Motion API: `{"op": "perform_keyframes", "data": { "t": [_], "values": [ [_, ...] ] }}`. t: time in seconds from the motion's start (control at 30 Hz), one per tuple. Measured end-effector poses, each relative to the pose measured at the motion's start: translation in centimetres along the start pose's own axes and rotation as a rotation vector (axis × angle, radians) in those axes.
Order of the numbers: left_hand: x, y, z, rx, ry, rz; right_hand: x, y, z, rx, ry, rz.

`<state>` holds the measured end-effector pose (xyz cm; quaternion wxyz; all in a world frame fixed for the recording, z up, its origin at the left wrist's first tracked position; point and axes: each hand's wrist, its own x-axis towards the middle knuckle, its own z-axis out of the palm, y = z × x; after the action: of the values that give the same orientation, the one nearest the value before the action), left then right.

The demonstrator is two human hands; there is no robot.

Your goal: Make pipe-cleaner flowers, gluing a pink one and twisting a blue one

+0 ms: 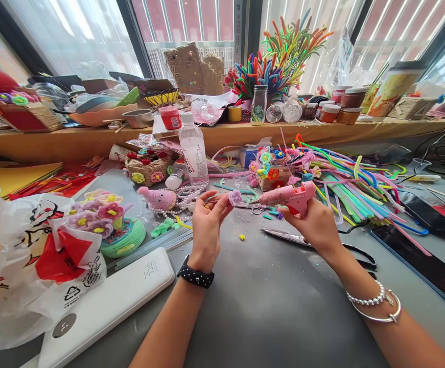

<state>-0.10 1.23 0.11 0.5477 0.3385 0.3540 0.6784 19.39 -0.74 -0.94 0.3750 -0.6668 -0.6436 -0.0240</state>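
Note:
My left hand (210, 220) pinches a small purple pipe-cleaner flower (235, 198) above the middle of the table. A pink glue gun (289, 198) is in my right hand (316, 225), its fingers wrapped round the handle. The gun's nozzle points left at the flower, with a small gap between them. Under the gun lie scissors (287, 236) with black handles, and a tiny yellow pompom (242, 237) rests nearer the middle. Behind my left hand are a pink crocheted piece (157, 198) and a string of pearl beads (191, 193).
Left stand a flower-topped green pot (122, 237), a plastic bag (46, 266) and a white power bank (107, 312). A clear bottle (194, 153) is upright behind. Pipe cleaners (364, 194) and a phone (417, 260) lie at right. A crowded ledge (222, 134) runs along the window.

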Motion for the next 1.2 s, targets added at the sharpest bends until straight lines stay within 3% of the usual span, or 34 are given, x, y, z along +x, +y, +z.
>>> {"op": "perform_keyframes", "data": {
  "t": [0.37, 0.73, 0.93, 1.03, 1.2],
  "values": [
    [1.3, 1.5, -1.2, -0.187, 0.103, -0.044, 0.9, 1.6, 0.0, 0.129, -0.171, 0.139],
    [1.2, 1.1, -1.1, -0.153, 0.08, -0.128, 1.1, 2.2, 0.1, 0.138, -0.322, 0.131],
    [1.2, 1.1, -1.0, -0.163, 0.076, -0.145, 1.3, 2.9, 0.5, 0.267, -0.418, 0.243],
    [1.1, 1.2, -0.9, -0.161, 0.073, -0.152, 1.2, 2.7, 0.5, 0.188, -0.396, 0.255],
    [1.1, 1.2, -0.9, -0.153, 0.073, -0.169, 1.2, 2.6, 0.6, -0.025, -0.359, 0.154]
  ]
}}
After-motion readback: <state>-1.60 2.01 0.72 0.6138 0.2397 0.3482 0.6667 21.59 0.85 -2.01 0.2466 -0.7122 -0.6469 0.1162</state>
